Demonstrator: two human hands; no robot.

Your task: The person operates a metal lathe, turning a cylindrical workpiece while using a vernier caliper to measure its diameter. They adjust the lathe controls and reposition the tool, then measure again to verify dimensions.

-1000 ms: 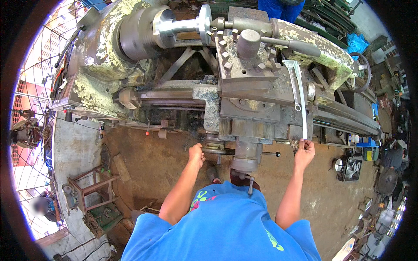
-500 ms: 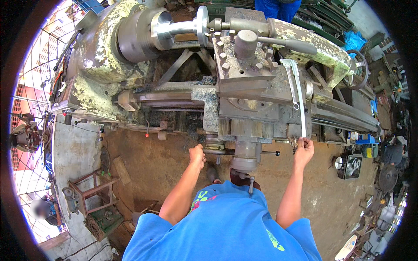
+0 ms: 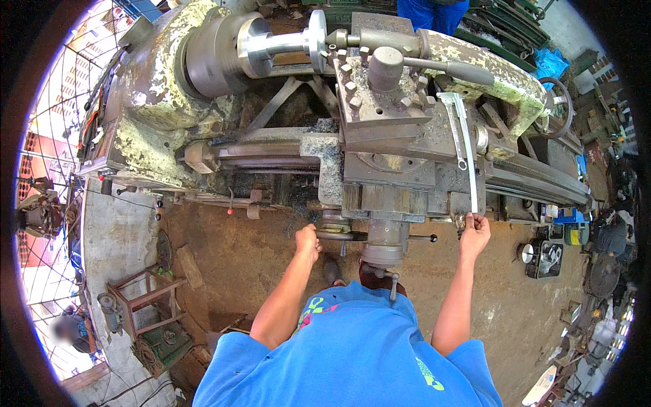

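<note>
My left hand (image 3: 308, 242) is closed on the left rim of a handwheel (image 3: 342, 237) at the front of a lathe's carriage. Fingers curled, my right hand (image 3: 475, 232) is at the carriage's front right; what it grips is hidden. Just above those fingers ends the long bar of a vernier caliper (image 3: 472, 176), lying on the carriage beside a wrench (image 3: 456, 139). A tool post (image 3: 386, 102) with several square-headed bolts stands on the carriage. Beyond it a shiny flanged metal workpiece (image 3: 288, 43) is held between the chuck (image 3: 215, 57) and the tailstock centre (image 3: 334, 39).
The worn headstock (image 3: 152, 88) is at the left, the tailstock (image 3: 485, 57) at the right. A crank handle (image 3: 393, 288) points toward my body. Metal chips cover the carriage's left wing (image 3: 322, 152). A wooden stand (image 3: 146, 295) and a black crate (image 3: 544, 260) are on the floor.
The carriage, with its tool post, caliper and handwheel, has shifted slightly to the right. Both my hands have moved a little right with it, keeping their closed shape.
</note>
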